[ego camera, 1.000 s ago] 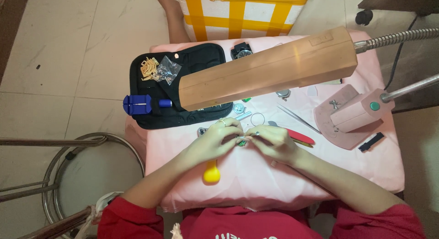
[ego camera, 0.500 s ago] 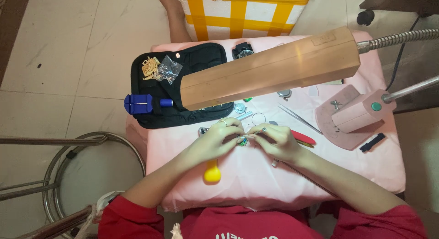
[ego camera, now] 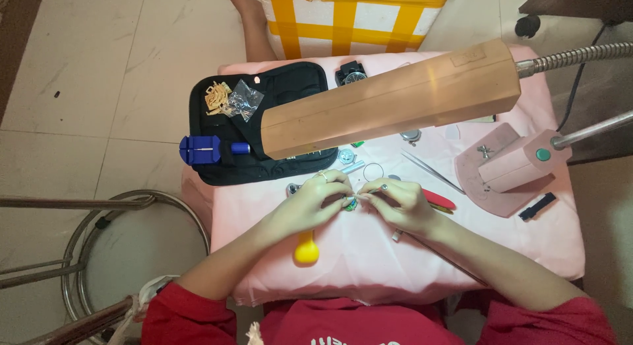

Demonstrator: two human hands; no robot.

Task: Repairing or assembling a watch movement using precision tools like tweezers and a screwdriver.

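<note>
Nearest the camera, two red sleeves (ego camera: pixel 198 315) are filling the bottom edge, cut off by the frame. Just beyond them, a small round yellow rubber ball (ego camera: pixel 306 250) is lying on the pink cloth-covered table (ego camera: pixel 369 266), partly tucked under the left forearm. The left hand (ego camera: pixel 315 201) and the right hand (ego camera: pixel 401 203) are meeting at the table's middle, fingertips pinching together on a tiny part with a green edge (ego camera: pixel 350 203); it is mostly hidden by the fingers, and what it is cannot be made out. Both hands are curled closed around it. One red-handled tool (ego camera: pixel 438 200) is poking out from behind the right hand, half covered. Farther on, one pair of thin steel tweezers (ego camera: pixel 432 171) and one small wire ring (ego camera: pixel 373 171) are lying near one another on the cloth. To the left, one black fabric tool mat (ego camera: pixel 270 130) is carrying one blue plastic block tool (ego camera: pixel 201 149) and one clear bag of small metal bits (ego camera: pixel 242 102). One long tan lamp head (ego camera: pixel 389 97) is hanging across the view, hiding the mat's right part. At the far edge, one white box with yellow tape stripes (ego camera: pixel 349 18) is cut off.
</note>
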